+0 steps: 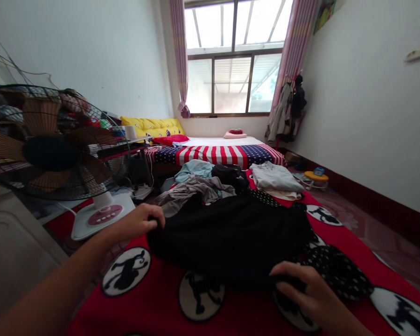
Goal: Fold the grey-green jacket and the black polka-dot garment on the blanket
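Black garment [231, 233] lay spread flat on the red blanket [168, 312], centre of view, at 12 o'clock from the person. Left hand [140, 223] sat at its 9 o'clock edge, fingers curled down and pinching the cloth edge there. Right hand [306, 291] was at its 5 o'clock edge, fingers bent over a dark fold and pressing or gripping it; exact pinch partly hidden by the knuckles. A black dotted cloth [336, 270] lay just beside the right hand at 2 o'clock, touching the garment; could not tell if it was part of the same piece.

Handling, as a judgement: thin soft fabric, light, limp, no stiffness, so it would sag and bunch wherever unsupported. Not fragile, not slippery on the fuzzy blanket, likely to drag a bit. Best hold looked like 2 opposite edges or corners, pinched, as both hands were placed, keeping the cloth taut between them. A grab in the middle would only crumple it.

Around it: grey clothes [196, 189] heaped at 11 o'clock, touching the garment's far edge; a teal piece [194, 169] behind them; a folded pale stack [275, 179] at 1 o'clock, near but apart. Fan [45, 144] stood at 9 o'clock, well left of the left hand, its base [101, 217] just beside that wrist. Striped bedding [217, 154] and window [231, 56] were far off at 12 o'clock.
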The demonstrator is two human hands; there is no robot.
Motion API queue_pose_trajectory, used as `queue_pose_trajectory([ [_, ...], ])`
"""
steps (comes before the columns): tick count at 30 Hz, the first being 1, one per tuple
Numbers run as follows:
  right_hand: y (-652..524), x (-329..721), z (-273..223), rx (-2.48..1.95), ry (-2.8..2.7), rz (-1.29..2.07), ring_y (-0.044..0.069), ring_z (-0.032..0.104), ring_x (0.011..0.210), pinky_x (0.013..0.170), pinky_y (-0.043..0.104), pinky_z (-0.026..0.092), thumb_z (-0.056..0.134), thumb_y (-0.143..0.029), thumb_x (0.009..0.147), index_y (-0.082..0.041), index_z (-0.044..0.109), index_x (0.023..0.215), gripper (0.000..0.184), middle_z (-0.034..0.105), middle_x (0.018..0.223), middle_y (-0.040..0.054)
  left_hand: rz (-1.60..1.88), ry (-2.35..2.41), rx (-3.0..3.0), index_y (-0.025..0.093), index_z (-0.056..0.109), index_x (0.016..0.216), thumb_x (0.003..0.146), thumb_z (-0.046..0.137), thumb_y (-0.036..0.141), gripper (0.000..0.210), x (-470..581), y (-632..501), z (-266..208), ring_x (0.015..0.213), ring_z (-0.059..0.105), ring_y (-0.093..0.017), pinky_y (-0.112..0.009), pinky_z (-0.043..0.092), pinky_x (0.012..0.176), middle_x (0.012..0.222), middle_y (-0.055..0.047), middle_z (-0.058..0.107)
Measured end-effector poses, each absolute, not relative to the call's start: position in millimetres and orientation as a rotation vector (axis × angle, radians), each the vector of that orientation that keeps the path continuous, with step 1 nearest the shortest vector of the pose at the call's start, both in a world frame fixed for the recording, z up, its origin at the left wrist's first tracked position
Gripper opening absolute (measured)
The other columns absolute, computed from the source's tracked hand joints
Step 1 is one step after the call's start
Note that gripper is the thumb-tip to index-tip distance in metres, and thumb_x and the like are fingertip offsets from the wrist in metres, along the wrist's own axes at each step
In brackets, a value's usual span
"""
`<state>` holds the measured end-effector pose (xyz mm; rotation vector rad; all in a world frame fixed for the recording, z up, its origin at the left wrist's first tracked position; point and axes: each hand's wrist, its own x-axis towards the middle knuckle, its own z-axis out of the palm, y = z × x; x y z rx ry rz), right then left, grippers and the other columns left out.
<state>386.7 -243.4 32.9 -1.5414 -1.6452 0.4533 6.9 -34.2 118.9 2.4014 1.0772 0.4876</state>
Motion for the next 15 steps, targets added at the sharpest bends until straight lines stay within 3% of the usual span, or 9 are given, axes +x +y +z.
queue_pose_trajectory([
  [3, -248.2, 389.6, 21.6, -1.556, -1.801, 0.559, 0.020, 0.068, 0.079, 0.073, 0.027, 0.053, 0.062, -0.035, 0.080, -0.025, 0.073, 0.080, 0.014, 0.073, 0.082, 0.0012, 0.062, 1.097, 2.339, 0.025, 0.075, 0.066, 0.053, 0.045, 0.016, 0.034, -12.9, -38.9, 87.3, 0.070, 0.063, -0.020, -0.025, 0.047, 0.067, 0.071, 0.001, 0.071],
  [5, -248.8, 400.5, 17.0, -1.532, -1.718, 0.467, 0.021, 0.067, 0.088, 0.081, 0.030, 0.053, 0.059, -0.037, 0.084, -0.023, 0.072, 0.083, 0.019, 0.073, 0.093, 0.0045, -0.032, 1.151, 2.335, 0.027, 0.075, 0.065, 0.055, 0.048, 0.017, 0.030, -19.1, -36.6, 70.5, 0.068, 0.064, -0.021, -0.025, 0.047, 0.065, 0.070, 0.000, 0.072],
  [10, -246.3, 457.0, 6.5, -1.759, -1.259, -0.090, 0.024, 0.063, 0.098, 0.094, 0.041, 0.046, 0.053, -0.037, 0.084, -0.021, 0.068, 0.091, 0.023, 0.070, 0.100, 0.0071, 0.306, 1.190, 2.485, 0.028, 0.076, 0.080, 0.070, 0.054, 0.026, 0.025, 13.0, -33.8, 51.5, 0.084, 0.066, -0.023, -0.028, 0.049, 0.078, 0.086, -0.002, 0.074],
  [15, -238.8, 491.4, -5.9, -2.097, -1.404, -0.202, 0.026, 0.059, 0.103, 0.093, 0.043, 0.044, 0.049, -0.035, 0.082, -0.020, 0.069, 0.088, 0.025, 0.068, 0.107, 0.0087, 0.446, 0.840, 2.475, 0.031, 0.070, 0.112, 0.077, 0.059, 0.033, 0.036, 76.7, -51.5, 24.6, 0.115, 0.058, -0.025, -0.036, 0.044, 0.101, 0.129, -0.006, 0.060],
])
